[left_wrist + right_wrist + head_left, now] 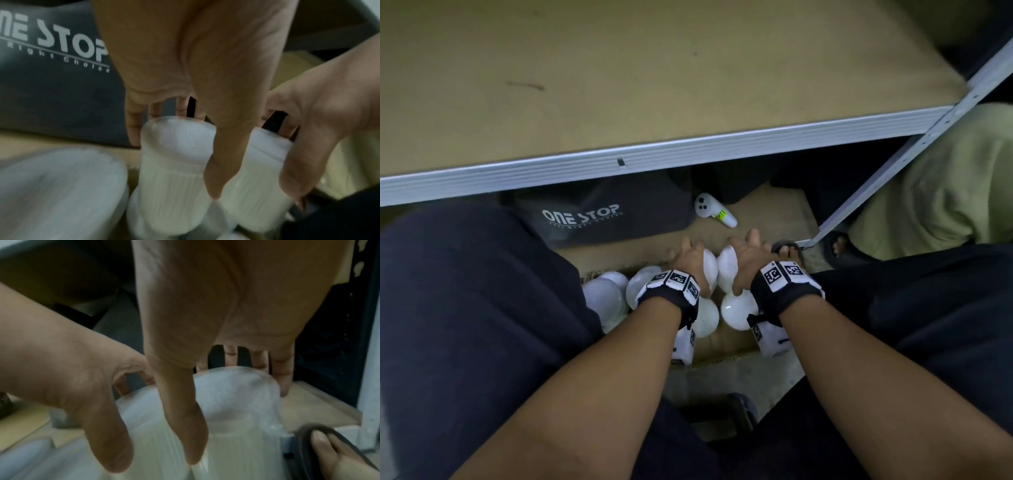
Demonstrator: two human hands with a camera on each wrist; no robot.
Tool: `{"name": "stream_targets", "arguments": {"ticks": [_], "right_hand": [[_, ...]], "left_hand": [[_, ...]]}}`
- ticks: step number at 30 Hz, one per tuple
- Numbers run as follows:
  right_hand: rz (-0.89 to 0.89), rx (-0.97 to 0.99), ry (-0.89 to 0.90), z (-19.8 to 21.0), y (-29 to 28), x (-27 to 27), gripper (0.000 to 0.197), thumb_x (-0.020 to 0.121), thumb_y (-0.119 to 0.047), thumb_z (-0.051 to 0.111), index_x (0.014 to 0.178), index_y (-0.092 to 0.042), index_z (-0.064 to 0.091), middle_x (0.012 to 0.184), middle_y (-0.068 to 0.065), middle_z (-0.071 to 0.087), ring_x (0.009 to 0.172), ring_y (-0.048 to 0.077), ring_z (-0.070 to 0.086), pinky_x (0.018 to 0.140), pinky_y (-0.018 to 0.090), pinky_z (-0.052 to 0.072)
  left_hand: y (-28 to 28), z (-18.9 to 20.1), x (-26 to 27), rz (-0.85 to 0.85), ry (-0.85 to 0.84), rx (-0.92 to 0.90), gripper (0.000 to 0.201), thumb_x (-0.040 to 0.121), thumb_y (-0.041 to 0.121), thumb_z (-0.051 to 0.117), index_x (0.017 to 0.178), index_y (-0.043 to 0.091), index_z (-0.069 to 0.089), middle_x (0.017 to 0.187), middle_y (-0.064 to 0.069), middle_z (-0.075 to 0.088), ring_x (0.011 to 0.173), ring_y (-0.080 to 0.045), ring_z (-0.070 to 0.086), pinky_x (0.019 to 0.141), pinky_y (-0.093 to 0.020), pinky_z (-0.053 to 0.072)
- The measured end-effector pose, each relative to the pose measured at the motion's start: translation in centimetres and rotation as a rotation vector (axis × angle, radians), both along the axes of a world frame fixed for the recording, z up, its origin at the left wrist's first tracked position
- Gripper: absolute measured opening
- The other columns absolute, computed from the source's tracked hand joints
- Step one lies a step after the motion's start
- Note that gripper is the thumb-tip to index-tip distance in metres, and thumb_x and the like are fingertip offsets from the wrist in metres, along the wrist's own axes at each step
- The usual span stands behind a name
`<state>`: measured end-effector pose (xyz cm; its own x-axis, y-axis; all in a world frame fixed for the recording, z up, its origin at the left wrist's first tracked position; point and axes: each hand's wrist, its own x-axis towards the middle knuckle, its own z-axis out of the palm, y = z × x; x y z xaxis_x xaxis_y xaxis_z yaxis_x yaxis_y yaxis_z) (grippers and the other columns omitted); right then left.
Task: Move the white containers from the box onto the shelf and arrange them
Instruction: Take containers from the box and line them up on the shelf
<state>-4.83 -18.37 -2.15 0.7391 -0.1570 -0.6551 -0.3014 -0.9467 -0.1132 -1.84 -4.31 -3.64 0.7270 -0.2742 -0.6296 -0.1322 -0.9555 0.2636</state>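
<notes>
Several white ribbed containers (606, 298) stand in a cardboard box (726, 346) on the floor between my knees. My left hand (688, 260) grips one container (174, 162), fingers over its far side and thumb (213, 178) on the near side. Right beside it, my right hand (748, 257) grips a neighbouring container (236, 402) the same way, thumb (185, 426) in front. The two held containers touch each other. The shelf (654, 85), a brown board with a metal front edge, lies above and beyond the box with nothing on it in view.
A black "ONE STOP" bag (599, 216) and a white controller (714, 209) lie under the shelf behind the box. The shelf's metal upright (893, 164) slants down at the right, near a sandalled foot (329, 451). Green fabric (945, 178) sits far right.
</notes>
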Motion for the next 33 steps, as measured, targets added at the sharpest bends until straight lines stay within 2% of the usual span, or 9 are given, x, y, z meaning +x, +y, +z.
{"name": "stream_targets", "arguments": {"ticks": [3, 5, 8, 10, 14, 21, 28, 31, 33], "right_hand": [[-0.014, 0.012, -0.004, 2.0, 0.0, 0.8, 0.104, 0.063, -0.013, 0.08, 0.146, -0.029, 0.021, 0.154, 0.01, 0.011, 0.141, 0.041, 0.021, 0.1, 0.051, 0.04], [0.009, 0.027, -0.003, 4.0, -0.1, 1.5, 0.107, 0.058, -0.017, 0.083, 0.146, -0.027, 0.022, 0.152, 0.014, 0.014, 0.139, 0.043, 0.023, 0.094, 0.048, 0.047], [0.06, 0.026, -0.017, 7.4, -0.1, 2.0, 0.097, 0.057, -0.021, 0.084, 0.138, -0.025, 0.031, 0.144, 0.012, 0.023, 0.134, 0.042, 0.029, 0.083, 0.041, 0.05], [0.083, 0.026, -0.056, 10.1, -0.3, 2.0, 0.091, 0.056, -0.024, 0.084, 0.133, -0.026, 0.036, 0.137, 0.007, 0.028, 0.128, 0.038, 0.033, 0.081, 0.041, 0.051], [0.072, 0.047, -0.177, 16.2, -1.0, 1.2, 0.09, 0.058, -0.022, 0.084, 0.133, -0.033, 0.037, 0.127, 0.002, 0.031, 0.12, 0.032, 0.035, 0.075, 0.043, 0.051], [0.094, 0.056, -0.336, 25.2, -2.3, -1.1, 0.092, 0.052, -0.026, 0.084, 0.13, -0.043, 0.038, 0.124, -0.004, 0.038, 0.118, 0.026, 0.045, 0.088, 0.046, 0.052], [0.043, 0.15, -0.598, 29.5, -3.0, -0.5, 0.093, 0.059, -0.024, 0.086, 0.136, -0.039, 0.037, 0.137, -0.008, 0.04, 0.122, 0.018, 0.043, 0.089, 0.03, 0.045], [0.047, 0.17, -0.662, 30.2, -3.0, 0.5, 0.087, 0.06, -0.027, 0.086, 0.133, -0.041, 0.041, 0.13, -0.01, 0.043, 0.121, 0.016, 0.044, 0.086, 0.027, 0.041], [0.055, 0.18, -0.686, 30.5, -2.8, 1.3, 0.084, 0.061, -0.031, 0.085, 0.133, -0.04, 0.043, 0.135, -0.01, 0.043, 0.124, 0.015, 0.043, 0.089, 0.026, 0.04]], "left_hand": [[-0.2, 2.4, 0.6, 0.001, -0.012, -0.028, 0.093, 0.06, 0.017, 0.084, 0.138, 0.021, 0.032, 0.143, -0.003, 0.021, 0.131, -0.035, 0.032, 0.09, -0.044, 0.051], [-0.2, 4.5, 1.2, -0.03, -0.042, -0.022, 0.095, 0.059, 0.024, 0.085, 0.138, 0.02, 0.034, 0.143, -0.004, 0.023, 0.132, -0.037, 0.029, 0.091, -0.045, 0.05], [0.2, 7.9, 1.8, -0.071, -0.045, -0.027, 0.098, 0.058, 0.028, 0.085, 0.139, 0.021, 0.033, 0.141, -0.006, 0.025, 0.132, -0.039, 0.027, 0.095, -0.05, 0.048], [0.6, 10.5, 2.0, -0.09, -0.071, -0.052, 0.092, 0.058, 0.029, 0.085, 0.136, 0.023, 0.036, 0.135, -0.004, 0.029, 0.127, -0.036, 0.031, 0.09, -0.051, 0.05], [1.2, 15.8, 1.8, -0.104, -0.163, -0.167, 0.087, 0.06, 0.03, 0.083, 0.135, 0.026, 0.039, 0.127, 0.0, 0.033, 0.121, -0.031, 0.035, 0.071, -0.038, 0.049], [1.6, 23.7, 0.6, -0.177, -0.337, -0.3, 0.092, 0.055, 0.034, 0.084, 0.136, 0.034, 0.04, 0.127, 0.004, 0.039, 0.122, -0.025, 0.039, 0.092, -0.039, 0.048], [2.4, 28.4, 2.5, -0.092, -0.486, -0.439, 0.093, 0.057, 0.041, 0.082, 0.139, 0.031, 0.04, 0.141, 0.006, 0.043, 0.129, -0.02, 0.042, 0.101, -0.035, 0.043], [2.7, 29.4, 3.7, -0.046, -0.506, -0.487, 0.088, 0.056, 0.042, 0.082, 0.135, 0.032, 0.046, 0.136, 0.007, 0.047, 0.125, -0.017, 0.045, 0.097, -0.033, 0.045], [3.0, 29.7, 4.5, -0.025, -0.533, -0.497, 0.084, 0.055, 0.041, 0.083, 0.132, 0.032, 0.049, 0.132, 0.007, 0.049, 0.123, -0.017, 0.045, 0.095, -0.032, 0.045]]}}
